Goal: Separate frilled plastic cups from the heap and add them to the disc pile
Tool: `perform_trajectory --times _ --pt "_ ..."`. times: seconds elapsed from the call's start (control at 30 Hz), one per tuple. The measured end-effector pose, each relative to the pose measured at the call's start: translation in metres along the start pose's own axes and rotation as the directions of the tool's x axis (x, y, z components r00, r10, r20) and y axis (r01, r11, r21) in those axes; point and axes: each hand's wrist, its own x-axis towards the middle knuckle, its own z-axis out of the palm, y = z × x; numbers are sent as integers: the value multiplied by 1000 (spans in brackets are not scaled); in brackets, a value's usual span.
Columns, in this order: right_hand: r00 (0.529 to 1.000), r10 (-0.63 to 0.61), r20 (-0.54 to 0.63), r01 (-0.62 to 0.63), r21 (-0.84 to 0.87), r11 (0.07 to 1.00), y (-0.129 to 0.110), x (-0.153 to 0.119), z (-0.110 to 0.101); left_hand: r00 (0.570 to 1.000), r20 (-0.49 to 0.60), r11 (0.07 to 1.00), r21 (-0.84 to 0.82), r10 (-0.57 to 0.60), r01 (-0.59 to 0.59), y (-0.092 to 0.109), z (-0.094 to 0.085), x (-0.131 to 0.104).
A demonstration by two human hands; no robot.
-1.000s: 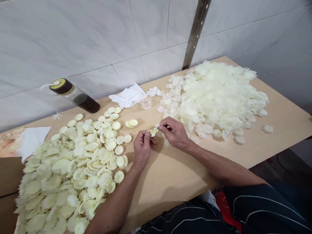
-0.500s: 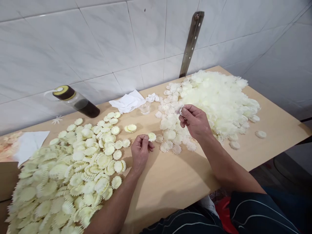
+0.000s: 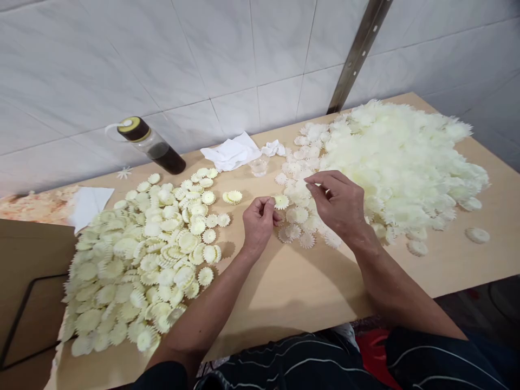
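My left hand [image 3: 260,223] is closed in a pinch on the edge of a pale yellow, saw-edged flower disc [image 3: 281,202]. To its right, my right hand [image 3: 338,203] hovers above thin whitish petal pieces [image 3: 307,239], thumb and forefinger pinched together. Whatever its fingertips hold, if anything, is too small to make out. Left of my hands spreads a wide heap of thicker yellow-green flower discs [image 3: 154,260]. Beyond my right hand rises a large pile of sheer pale petal layers [image 3: 406,157].
A bottle of dark liquid [image 3: 162,151] stands at the back against the tiled wall. White tissue [image 3: 233,151] and a small clear cup [image 3: 259,166] lie behind my hands. A cardboard box [image 3: 32,292] is at the left. A metal upright [image 3: 357,54] meets the table's back edge.
My right hand has come down slightly, and the small whitish piece at its fingertips no longer shows. My left hand keeps the yellow disc. The whole view has shifted.
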Motion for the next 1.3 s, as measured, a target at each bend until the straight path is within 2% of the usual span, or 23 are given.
perform_trajectory --times 0.13,0.3,0.43,0.57,0.7,0.93,1.17,1.3 --pt "996 -28 79 21 91 996 -16 -10 15 993 -48 993 57 105 -102 -4 9 0" --pt "988 -18 153 -4 146 989 -9 -24 41 987 7 986 48 161 -161 -5 0 -6" --pt "978 161 129 -185 200 962 -3 -25 48 992 89 993 -87 94 -86 -7 -12 3" --pt "899 336 281 -411 273 870 -7 -22 48 995 84 988 -144 63 -50 -10 -18 11" --pt "845 371 384 -497 310 811 -12 -19 47 990 77 990 -93 114 -106 -11 -20 13" --pt "849 365 382 -471 232 851 -13 -20 45 985 64 986 35 161 -163 -7 -20 10" --pt "838 384 387 -479 186 858 -14 -21 42 991 98 996 -23 91 -89 -4 -19 8" --pt "859 337 384 -424 169 890 -15 -24 42 989 130 995 -71 73 -64 -5 -19 9"
